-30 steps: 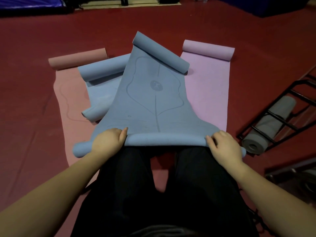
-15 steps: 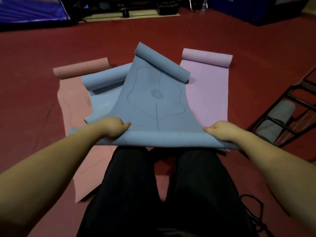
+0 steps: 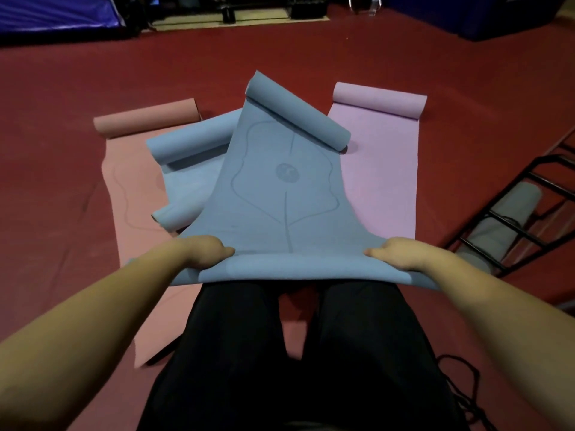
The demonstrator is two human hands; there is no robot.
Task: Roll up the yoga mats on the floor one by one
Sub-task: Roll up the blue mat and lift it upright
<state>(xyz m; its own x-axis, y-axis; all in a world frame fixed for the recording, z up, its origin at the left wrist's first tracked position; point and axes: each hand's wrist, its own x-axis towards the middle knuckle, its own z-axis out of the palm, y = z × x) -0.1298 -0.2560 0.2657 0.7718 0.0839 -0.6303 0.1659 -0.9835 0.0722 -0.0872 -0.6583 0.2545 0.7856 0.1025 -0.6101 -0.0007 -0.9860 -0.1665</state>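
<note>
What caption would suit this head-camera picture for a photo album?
Both hands, left hand and right hand, grip the near end of a blue yoga mat lying over pink, blue and lilac mats.

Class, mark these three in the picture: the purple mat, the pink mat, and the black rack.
purple mat (image 3: 378,178), head view, on its flat unrolled stretch.
pink mat (image 3: 146,118), head view, on its rolled far end.
black rack (image 3: 510,231), head view, on a crossbar.

blue mat atop pink, lilac mats
</note>
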